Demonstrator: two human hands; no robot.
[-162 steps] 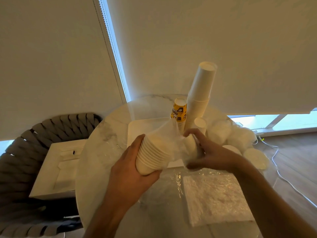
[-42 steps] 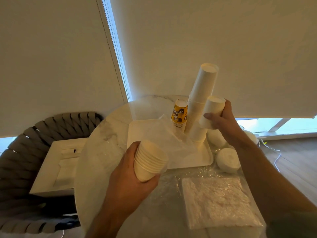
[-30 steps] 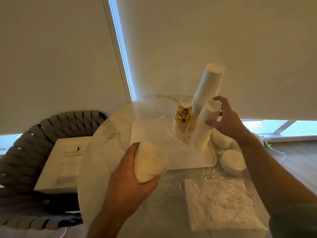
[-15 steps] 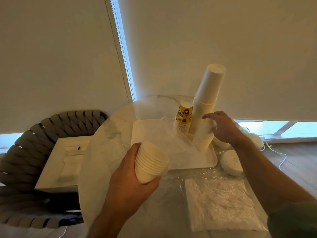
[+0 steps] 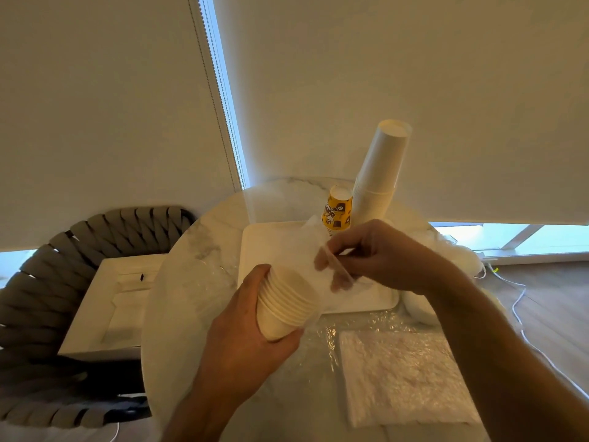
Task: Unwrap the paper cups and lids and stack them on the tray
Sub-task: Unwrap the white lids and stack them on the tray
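Over a round marble table [image 5: 178, 282] by pale blinds [image 5: 95, 106], our left hand [image 5: 251, 339] grips ribbed paper cups [image 5: 283, 301] near the tray [image 5: 255, 247], while our right hand [image 5: 379, 253] pinches their filmy wrapper [image 5: 306, 250].

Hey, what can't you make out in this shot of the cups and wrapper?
- Head view: right hand's fingertips, blurred behind the plastic wrapper.
- Bottom of the tall cup stack, hidden by the right hand.
- Count of the held cups, covered by the left hand.
- Yellow cup print: too small to read.
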